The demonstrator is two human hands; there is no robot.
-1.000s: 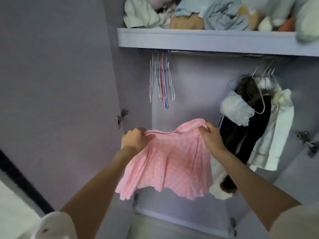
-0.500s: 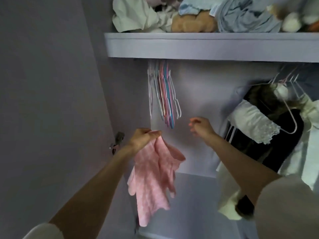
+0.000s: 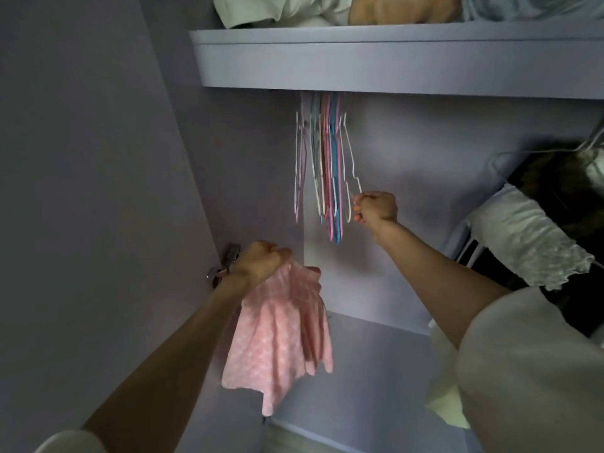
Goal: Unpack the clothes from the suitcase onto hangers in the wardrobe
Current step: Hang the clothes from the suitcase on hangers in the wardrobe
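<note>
A: From the head view, where's the garment?

B: The pink skirt (image 3: 281, 331) hangs bunched from the left hand (image 3: 261, 263), lower centre of the frame, fingers curled tight round its waistband. It drapes straight down, long axis vertical.

A: And the other grip?

B: The right hand (image 3: 376, 207), centre frame, is curled round the bottom of a white hanger (image 3: 351, 165), the rightmost of the bunch of hangers (image 3: 327, 165) under the shelf (image 3: 392, 60).

A: So what matters next?

B: The hanger sits up and to the right of the skirt, apart from it. I'd judge the right hand must unhook it and bring it down-left to the waistband.
</note>
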